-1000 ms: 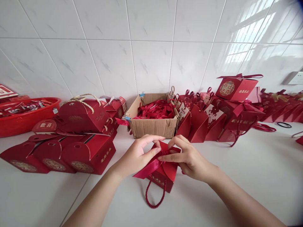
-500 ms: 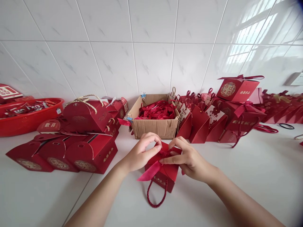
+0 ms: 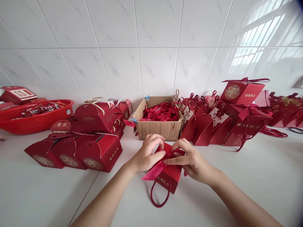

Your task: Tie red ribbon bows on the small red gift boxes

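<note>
A small red gift box (image 3: pixel 171 172) stands on the white tabletop between my hands, turned at a slant. A shiny red ribbon (image 3: pixel 155 170) lies across its top, and one loose end hangs towards me on the left. My left hand (image 3: pixel 149 154) is pinched on the ribbon at the top of the box. From the other side my right hand (image 3: pixel 187 160) grips the ribbon too, its index finger stretched across the middle. The fingers partly hide where the ribbon crosses. A twisted red cord handle (image 3: pixel 160 205) droops from the box's near side onto the table.
Behind the box stands an open cardboard box (image 3: pixel 158 130) of red ribbons, with blue binder clips on its rim. Red gift boxes (image 3: pixel 99 154) are grouped on the left, near a red basin (image 3: pixel 28 122) of wrapped pieces. More red boxes (image 3: pixel 202 127) line the right along the tiled wall.
The view has turned slightly left, so everything sits further right in the picture. Both hands stay on the ribbon with hardly any movement.
</note>
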### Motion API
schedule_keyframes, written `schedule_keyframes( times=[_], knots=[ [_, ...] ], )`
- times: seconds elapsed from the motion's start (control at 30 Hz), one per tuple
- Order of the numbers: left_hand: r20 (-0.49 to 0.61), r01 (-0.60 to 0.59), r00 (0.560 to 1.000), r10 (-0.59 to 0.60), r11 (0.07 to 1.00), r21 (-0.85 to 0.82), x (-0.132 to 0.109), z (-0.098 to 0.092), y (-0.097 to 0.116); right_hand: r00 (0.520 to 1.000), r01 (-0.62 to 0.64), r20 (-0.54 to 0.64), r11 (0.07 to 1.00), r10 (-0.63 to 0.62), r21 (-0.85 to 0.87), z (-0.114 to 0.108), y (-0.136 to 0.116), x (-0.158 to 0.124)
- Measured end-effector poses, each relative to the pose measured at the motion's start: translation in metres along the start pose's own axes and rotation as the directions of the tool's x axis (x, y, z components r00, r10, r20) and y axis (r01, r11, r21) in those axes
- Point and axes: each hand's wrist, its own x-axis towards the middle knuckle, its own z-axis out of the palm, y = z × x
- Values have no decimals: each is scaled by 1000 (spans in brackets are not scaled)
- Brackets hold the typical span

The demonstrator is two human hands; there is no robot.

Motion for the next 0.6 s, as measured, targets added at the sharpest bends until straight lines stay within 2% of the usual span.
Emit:
schedule_keyframes(
  times=[0.2,0.6],
  knots=[
    [-14,-70,997,70,997,-15,-2,1,3,1000,-10,8,1000,10,-15,1,2,-2],
    [-64,-65,996,68,997,53,-2,-1,4,1000,-13,-10,1000,13,-16,2,1,-2]
  ],
)
